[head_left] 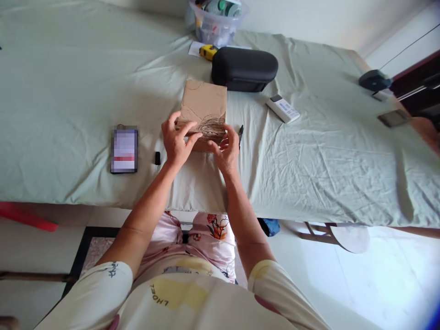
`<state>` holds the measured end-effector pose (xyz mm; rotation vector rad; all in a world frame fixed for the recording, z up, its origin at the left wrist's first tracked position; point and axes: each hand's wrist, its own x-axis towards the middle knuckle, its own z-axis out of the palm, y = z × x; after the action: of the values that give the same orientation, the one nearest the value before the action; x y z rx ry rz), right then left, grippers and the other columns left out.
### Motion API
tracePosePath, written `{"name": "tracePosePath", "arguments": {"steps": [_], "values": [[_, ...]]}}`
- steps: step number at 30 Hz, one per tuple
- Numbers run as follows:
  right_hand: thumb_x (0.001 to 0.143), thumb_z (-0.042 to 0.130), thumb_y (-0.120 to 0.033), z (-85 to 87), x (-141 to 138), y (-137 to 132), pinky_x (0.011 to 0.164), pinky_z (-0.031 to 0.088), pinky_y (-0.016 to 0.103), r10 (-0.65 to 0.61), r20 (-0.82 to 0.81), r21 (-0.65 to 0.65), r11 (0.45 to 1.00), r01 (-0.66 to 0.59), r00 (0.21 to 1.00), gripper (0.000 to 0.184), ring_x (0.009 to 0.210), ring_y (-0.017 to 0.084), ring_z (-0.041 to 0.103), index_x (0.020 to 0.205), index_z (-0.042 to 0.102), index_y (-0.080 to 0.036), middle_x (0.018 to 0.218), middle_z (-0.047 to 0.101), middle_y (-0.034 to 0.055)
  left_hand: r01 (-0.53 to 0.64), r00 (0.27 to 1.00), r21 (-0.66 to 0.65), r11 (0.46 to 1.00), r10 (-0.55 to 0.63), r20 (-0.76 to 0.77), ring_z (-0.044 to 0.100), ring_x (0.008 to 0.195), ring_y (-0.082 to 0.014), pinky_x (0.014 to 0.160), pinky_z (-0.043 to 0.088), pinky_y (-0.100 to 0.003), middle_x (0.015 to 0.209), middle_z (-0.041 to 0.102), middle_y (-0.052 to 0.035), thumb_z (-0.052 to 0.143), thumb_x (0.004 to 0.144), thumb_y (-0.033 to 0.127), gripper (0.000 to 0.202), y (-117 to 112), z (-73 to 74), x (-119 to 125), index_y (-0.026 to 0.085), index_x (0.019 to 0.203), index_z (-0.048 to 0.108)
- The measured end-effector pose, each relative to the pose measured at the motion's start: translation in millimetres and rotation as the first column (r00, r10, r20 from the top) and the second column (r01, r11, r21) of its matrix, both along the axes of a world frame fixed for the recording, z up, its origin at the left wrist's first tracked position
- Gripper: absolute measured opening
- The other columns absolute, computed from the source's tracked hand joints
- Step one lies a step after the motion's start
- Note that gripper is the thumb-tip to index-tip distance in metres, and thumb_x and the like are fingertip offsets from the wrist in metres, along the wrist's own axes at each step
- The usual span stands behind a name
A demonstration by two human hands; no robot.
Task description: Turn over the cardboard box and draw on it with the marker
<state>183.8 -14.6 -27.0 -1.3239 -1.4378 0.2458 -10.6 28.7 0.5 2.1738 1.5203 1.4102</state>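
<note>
A brown cardboard box (pixel 203 98) with dark scribbled lines on its near part lies on the cloth in front of me. My left hand (pixel 177 141) grips its near left corner, thumb and index finger reaching over the scribbled part. At the near right corner, my right hand (pixel 227 149) is bent round the edge, with its thumb on the front side. A black pen (pixel 241 134) lies just right of that hand. Left of my left wrist is a small black piece (pixel 157 158), which looks like a cap.
A pale green cloth (pixel 309 160) covers the table. A phone (pixel 124 150) lies at left. Behind the box are a black case (pixel 244 68), a yellow tape measure (pixel 208 52) and a clear plastic tub (pixel 220 30). A small white box (pixel 283 109) sits right.
</note>
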Motion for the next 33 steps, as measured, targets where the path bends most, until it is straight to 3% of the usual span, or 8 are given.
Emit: {"name": "tracePosePath", "arguments": {"steps": [6, 12, 17, 22, 25, 27, 30, 33], "values": [[0.095, 0.070, -0.066, -4.3, 1.8, 19.6, 0.079, 0.057, 0.034, 0.007, -0.069, 0.005, 1.000, -0.007, 0.998, 0.058, 0.086, 0.016, 0.057, 0.140, 0.061, -0.029, 0.106, 0.062, 0.0030, -0.037, 0.999, -0.024, 0.999, 0.038, 0.037, 0.049, 0.151, -0.0367, 0.128, 0.038, -0.054, 0.156, 0.056, -0.0140, 0.067, 0.095, 0.069, 0.047, 1.7, -2.1, 3.9, 0.026, 0.113, 0.077], [0.102, 0.063, -0.056, -8.3, -5.2, 25.6, 0.087, 0.057, 0.038, -0.101, -0.007, 0.015, 0.995, 0.101, 0.995, 0.043, 0.086, 0.016, 0.059, 0.138, 0.062, -0.031, 0.103, 0.061, 0.0022, -0.062, 0.994, -0.050, 0.997, 0.066, 0.083, 0.048, 0.152, -0.0377, 0.130, 0.037, -0.056, 0.156, 0.057, -0.0144, 0.064, 0.096, 0.070, 0.048, 5.2, -6.7, 9.9, 0.026, 0.109, 0.078], [0.105, 0.057, -0.056, -10.8, -5.6, 26.0, 0.086, 0.059, 0.037, -0.110, 0.048, 0.039, 0.993, 0.108, 0.993, 0.043, 0.088, 0.017, 0.061, 0.139, 0.061, -0.029, 0.104, 0.063, 0.0040, -0.067, 0.994, -0.030, 0.997, 0.070, 0.086, 0.049, 0.152, -0.0368, 0.129, 0.039, -0.056, 0.156, 0.057, -0.0135, 0.065, 0.095, 0.071, 0.049, 5.6, -9.6, 9.2, 0.027, 0.113, 0.078], [0.108, 0.052, -0.053, -7.8, -11.4, 25.8, 0.095, 0.060, 0.043, -0.145, 0.012, 0.013, 0.989, 0.145, 0.989, 0.039, 0.099, 0.021, 0.065, 0.137, 0.064, -0.029, 0.114, 0.066, 0.0074, -0.050, 0.994, -0.049, 0.998, 0.055, 0.094, 0.046, 0.155, -0.0374, 0.130, 0.037, -0.057, 0.158, 0.055, -0.0136, 0.068, 0.095, 0.068, 0.046, 5.8, -9.3, 8.8, 0.027, 0.115, 0.078], [0.111, 0.042, -0.055, -4.8, 0.1, 21.8, 0.095, 0.060, 0.040, -0.086, 0.002, -0.008, 0.996, 0.086, 0.996, 0.047, 0.099, 0.019, 0.067, 0.145, 0.060, -0.030, 0.110, 0.066, 0.0065, -0.045, 0.994, -0.041, 0.998, 0.048, 0.097, 0.047, 0.154, -0.0376, 0.131, 0.035, -0.057, 0.158, 0.055, -0.0142, 0.068, 0.095, 0.068, 0.047, 4.3, -9.5, 7.2, 0.027, 0.117, 0.078], [0.113, 0.032, -0.053, -4.0, 17.3, 19.0, 0.097, 0.059, 0.039, -0.123, -0.005, -0.004, 0.992, 0.123, 0.992, 0.051, 0.101, 0.019, 0.068, 0.150, 0.056, -0.030, 0.106, 0.066, 0.0054, -0.035, 0.995, -0.031, 0.999, 0.038, 0.095, 0.049, 0.152, -0.0375, 0.130, 0.036, -0.057, 0.159, 0.055, -0.0145, 0.066, 0.096, 0.068, 0.048, 3.1, -10.7, 5.2, 0.028, 0.120, 0.078], [0.108, 0.046, -0.043, -5.1, 44.3, 16.1, 0.107, 0.054, 0.050, -0.377, 0.059, -0.054, 0.924, 0.380, 0.925, 0.040, 0.111, 0.024, 0.065, 0.136, 0.069, -0.025, 0.111, 0.066, 0.0086, -0.018, 0.996, -0.029, 0.999, 0.020, 0.089, 0.050, 0.151, -0.0369, 0.129, 0.037, -0.057, 0.161, 0.054, -0.0142, 0.062, 0.098, 0.069, 0.050, 1.9, -12.9, 2.0, 0.029, 0.124, 0.077], [0.095, 0.064, -0.029, -7.0, 55.3, 13.5, 0.110, 0.048, 0.057, -0.468, 0.215, -0.267, 0.816, 0.513, 0.857, 0.027, 0.115, 0.028, 0.060, 0.116, 0.079, -0.022, 0.116, 0.067, 0.0127, -0.020, 0.996, -0.019, 1.000, 0.022, 0.083, 0.051, 0.151, -0.0360, 0.128, 0.039, -0.055, 0.160, 0.055, -0.0145, 0.059, 0.099, 0.071, 0.053, 1.8, -14.0, 0.5, 0.029, 0.125, 0.076]]}}
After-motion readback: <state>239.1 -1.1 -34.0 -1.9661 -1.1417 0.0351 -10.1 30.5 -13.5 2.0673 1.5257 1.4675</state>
